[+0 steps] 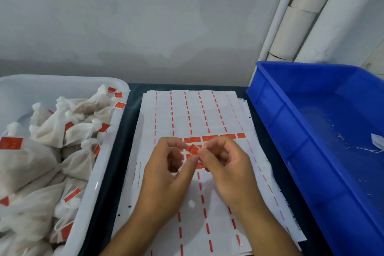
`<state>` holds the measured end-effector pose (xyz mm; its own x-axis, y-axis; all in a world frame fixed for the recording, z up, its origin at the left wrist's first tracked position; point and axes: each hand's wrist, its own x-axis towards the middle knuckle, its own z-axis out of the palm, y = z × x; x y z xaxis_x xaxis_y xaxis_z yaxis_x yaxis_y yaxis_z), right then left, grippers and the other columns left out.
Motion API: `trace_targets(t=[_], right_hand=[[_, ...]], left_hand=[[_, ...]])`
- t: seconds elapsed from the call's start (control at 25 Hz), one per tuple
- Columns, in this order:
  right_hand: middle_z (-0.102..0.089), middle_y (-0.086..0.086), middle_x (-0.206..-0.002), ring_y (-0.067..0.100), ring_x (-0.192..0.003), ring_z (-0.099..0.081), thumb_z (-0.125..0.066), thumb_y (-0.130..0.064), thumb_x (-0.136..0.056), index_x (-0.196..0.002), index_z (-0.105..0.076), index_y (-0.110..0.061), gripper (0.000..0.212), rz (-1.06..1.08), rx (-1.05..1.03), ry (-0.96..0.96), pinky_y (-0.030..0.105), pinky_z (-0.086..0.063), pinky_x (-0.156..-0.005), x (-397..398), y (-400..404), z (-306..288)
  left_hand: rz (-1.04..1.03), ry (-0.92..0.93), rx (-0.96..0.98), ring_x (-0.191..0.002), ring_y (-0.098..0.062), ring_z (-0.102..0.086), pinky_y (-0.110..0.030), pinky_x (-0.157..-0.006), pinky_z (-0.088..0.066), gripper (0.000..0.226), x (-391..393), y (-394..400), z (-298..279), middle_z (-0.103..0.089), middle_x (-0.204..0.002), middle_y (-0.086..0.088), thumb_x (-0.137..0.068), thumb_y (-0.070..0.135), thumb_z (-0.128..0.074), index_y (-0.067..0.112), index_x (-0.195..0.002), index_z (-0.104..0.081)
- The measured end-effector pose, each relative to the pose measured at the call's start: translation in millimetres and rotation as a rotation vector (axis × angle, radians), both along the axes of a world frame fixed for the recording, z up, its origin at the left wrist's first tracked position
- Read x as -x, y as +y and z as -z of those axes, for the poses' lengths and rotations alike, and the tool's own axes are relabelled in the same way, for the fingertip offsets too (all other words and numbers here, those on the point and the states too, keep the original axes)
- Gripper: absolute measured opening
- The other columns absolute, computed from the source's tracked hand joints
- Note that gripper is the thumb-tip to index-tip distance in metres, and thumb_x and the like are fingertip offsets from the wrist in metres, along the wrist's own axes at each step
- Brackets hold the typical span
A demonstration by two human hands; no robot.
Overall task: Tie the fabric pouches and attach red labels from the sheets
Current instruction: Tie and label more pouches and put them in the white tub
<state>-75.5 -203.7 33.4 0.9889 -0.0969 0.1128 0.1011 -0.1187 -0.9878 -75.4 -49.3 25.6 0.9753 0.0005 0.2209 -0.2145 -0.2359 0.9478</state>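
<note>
A stack of white label sheets [193, 114] lies in the middle of the dark table, mostly peeled, with one row of red labels [209, 138] left across it. Just above that row my left hand [166, 174] and my right hand [226, 170] meet, and both pinch a single small red label [193, 149] between fingertips. A white tub [116, 122] on the left holds several tied fabric pouches [52, 131] with red labels on them. A small white knot-like bit [191, 203] lies on the sheet between my wrists.
A blue plastic crate [311, 122] stands on the right, holding only crumbs and one white pouch [377, 141] at its right edge. White pipes and rolls [307, 6] lean in the back right corner. A grey wall is behind the table.
</note>
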Motion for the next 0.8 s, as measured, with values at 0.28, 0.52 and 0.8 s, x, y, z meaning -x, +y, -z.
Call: trace_targets(t=[0.28,0.52,0.8], right_hand=[[-0.077,-0.013,-0.093,0.008,-0.091,-0.076,-0.074,-0.046,-0.078,-0.103,-0.066,-0.028,0.032,0.094,-0.112,-0.027,0.015,-0.058,-0.071,4.0,9.5,0.5],[-0.075,-0.017,-0.095,0.007,-0.095,-0.074,-0.074,-0.048,-0.079,-0.101,-0.066,-0.031,0.029,0.07,-0.019,-0.059,0.015,-0.058,-0.074,2.0,4.2,3.0],[-0.074,-0.02,-0.104,0.007,-0.102,-0.071,-0.065,-0.051,-0.088,-0.108,-0.072,-0.039,0.025,-0.056,0.079,-0.012,0.023,-0.061,-0.084,-0.5,2.8,1.2]], left_hand=[[-0.129,-0.168,-0.114,-0.098,-0.003,-0.062,-0.006,-0.076,-0.049,0.015,2.4,-3.2,1.0,-0.064,-0.099,0.019,-0.085,0.049,-0.069,0.046,-0.1,-0.069],[-0.152,-0.146,-0.116,-0.097,-0.003,-0.063,-0.006,-0.075,-0.049,0.009,2.2,-2.9,1.7,-0.065,-0.094,0.023,-0.088,0.044,-0.07,0.049,-0.095,-0.068],[-0.114,-0.027,-0.072,-0.094,-0.004,-0.063,-0.009,-0.072,-0.05,0.005,-1.5,-3.2,3.2,-0.064,-0.094,0.023,-0.093,0.043,-0.068,0.042,-0.087,-0.068]])
